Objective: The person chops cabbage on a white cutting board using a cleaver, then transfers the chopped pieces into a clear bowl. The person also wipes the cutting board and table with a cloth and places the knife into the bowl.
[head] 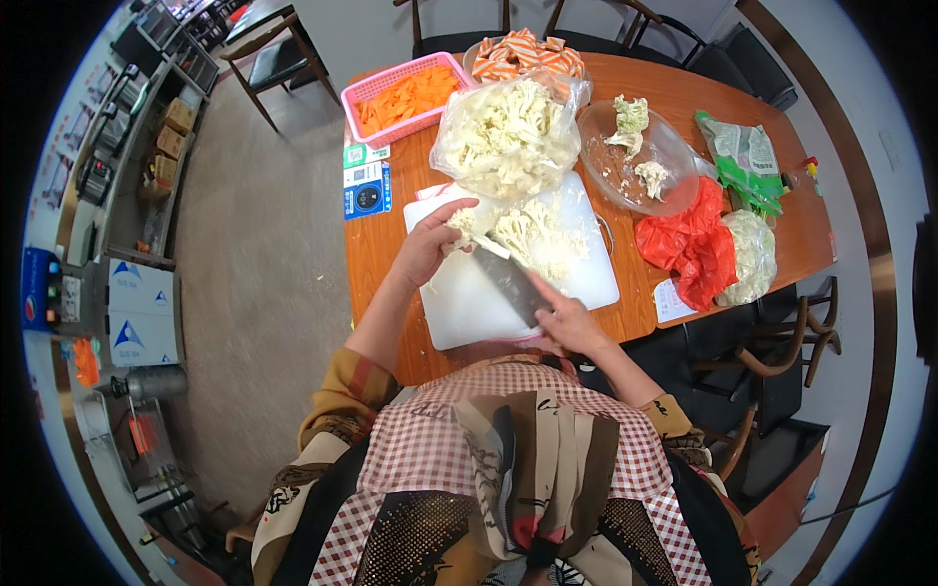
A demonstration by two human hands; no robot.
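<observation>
Over the upper left of a white cutting board [469,322], my left hand [429,245] holds a cauliflower floret [464,223] by its head, the stem pointing right. My right hand [571,319] grips a broad-bladed cleaver [513,287], its far end close to that stem. Cut cauliflower pieces [538,238] and crumbs lie on the board to the right of the blade. Just beyond the board stands a clear plastic bag [513,135] heaped with cauliflower florets. To its right a clear round basin [608,172] contains a few cauliflower pieces and scraps.
A pink basket [355,117] of cut carrots stands at the back left, beside an orange-striped bundle [529,55]. At the right of the wooden table [388,293] are a red plastic bag [689,242], a wrapped cauliflower [749,256] and a green-and-white bag [746,157]. Chairs surround the far and right sides.
</observation>
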